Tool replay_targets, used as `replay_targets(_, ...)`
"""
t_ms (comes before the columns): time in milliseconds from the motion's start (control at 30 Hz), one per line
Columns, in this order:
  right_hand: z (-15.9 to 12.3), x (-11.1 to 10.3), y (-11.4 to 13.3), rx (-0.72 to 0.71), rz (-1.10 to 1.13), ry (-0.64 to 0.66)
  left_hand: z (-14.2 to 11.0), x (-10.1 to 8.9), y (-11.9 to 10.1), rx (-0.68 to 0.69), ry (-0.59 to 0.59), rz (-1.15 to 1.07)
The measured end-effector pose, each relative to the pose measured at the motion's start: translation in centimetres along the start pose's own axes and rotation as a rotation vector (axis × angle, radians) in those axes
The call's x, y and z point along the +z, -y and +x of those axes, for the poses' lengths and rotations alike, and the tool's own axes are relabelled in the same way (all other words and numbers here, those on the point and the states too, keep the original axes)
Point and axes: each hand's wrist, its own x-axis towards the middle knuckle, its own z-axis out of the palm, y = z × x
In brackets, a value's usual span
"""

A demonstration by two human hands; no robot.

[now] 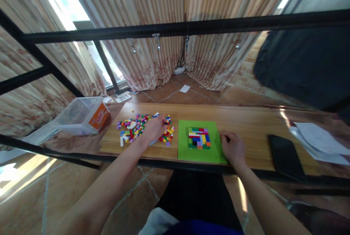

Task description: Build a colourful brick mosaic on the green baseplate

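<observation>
My left hand [155, 129] reaches into a spread pile of small toy building bricks [139, 125] on the wooden table. Its fingertips are drawn together at the pile's right part; whatever they hold is too small to make out. Right of the pile lies a green studded baseplate [183, 151]. On it stands a low block of bricks [201, 138] in red, yellow, blue, white, green and orange, framed by several bricks along its edges. My right hand [233, 148] rests at the baseplate's right edge, fingers curled in, with nothing visible in them.
A clear plastic box [75, 118] with an orange label stands beyond the table's left end. To the right lie a dark phone or tablet [286, 156] and white papers [322, 140]. A black metal bar [175, 30] crosses in front of the curtains.
</observation>
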Motion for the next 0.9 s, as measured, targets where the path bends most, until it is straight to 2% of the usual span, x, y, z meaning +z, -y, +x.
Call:
replay_targets(100, 0.0, 0.1, 0.0, -0.003, 0.006, -0.002, -0.9, 1.1, -2.7, 0.089, 0.008, -0.222)
replay_targets(200, 0.0, 0.1, 0.0, 0.009, 0.012, 0.003, -2.1, 2.8, -5.7, 0.152, 0.066, -0.400)
replay_targets(400, 0.0, 0.2, 0.0, 0.023, 0.013, 0.000, -3.7, 5.9, -10.4, 0.194, 0.051, -0.445)
replay_targets(567, 0.1, 0.2, 0.1, 0.023, 0.019, -0.010, -4.0, 7.7, -11.9, 0.173, -0.021, -0.425)
replay_targets(900, 0.1, 0.2, 0.1, 0.024, 0.029, -0.015, -3.7, 9.9, -12.8, 0.161, -0.126, -0.416)
